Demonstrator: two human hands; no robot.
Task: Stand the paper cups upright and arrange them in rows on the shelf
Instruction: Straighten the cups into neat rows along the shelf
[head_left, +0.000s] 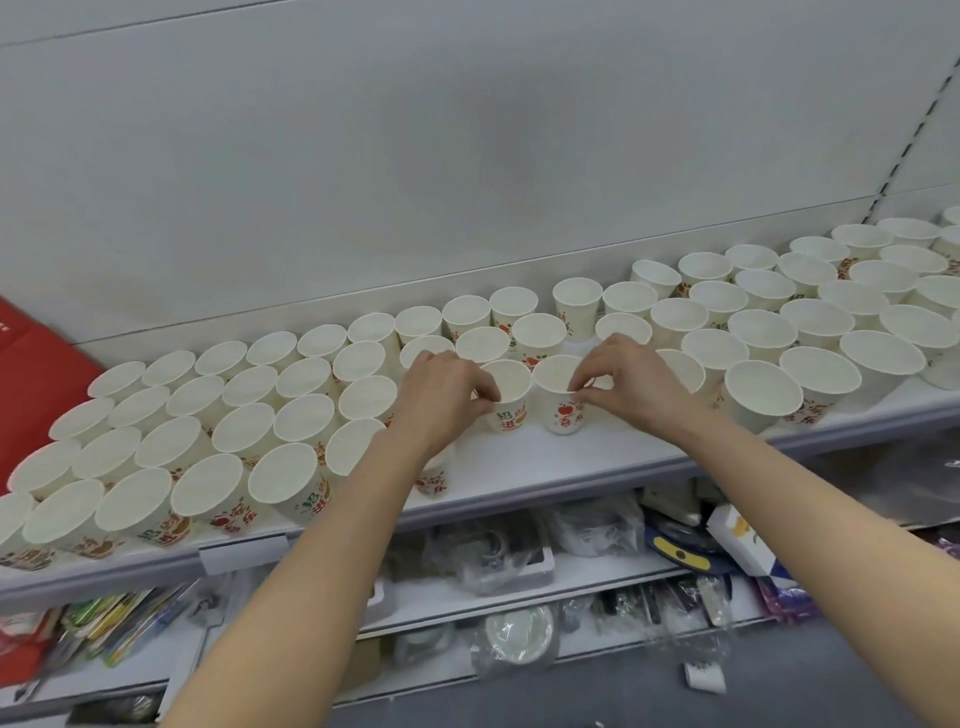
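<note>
Paper cups: two stand upright side by side mid-shelf. My left grip (441, 395) pinches the rim of the left cup (506, 395), my right grip (631, 382) the right cup (563, 397). Upright cup rows (208, 431) fill the white shelf (571, 467) on both sides.

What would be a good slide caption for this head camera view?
Left hand and right hand each pinch an upright paper cup on a shelf between cup rows.

Both bare forearms extend forward and converge toward the centre. The left hand (441, 395) is palm-down with fingers curled, pinching. The right hand (626, 382) mirrors it, fingertips pinching.
</note>
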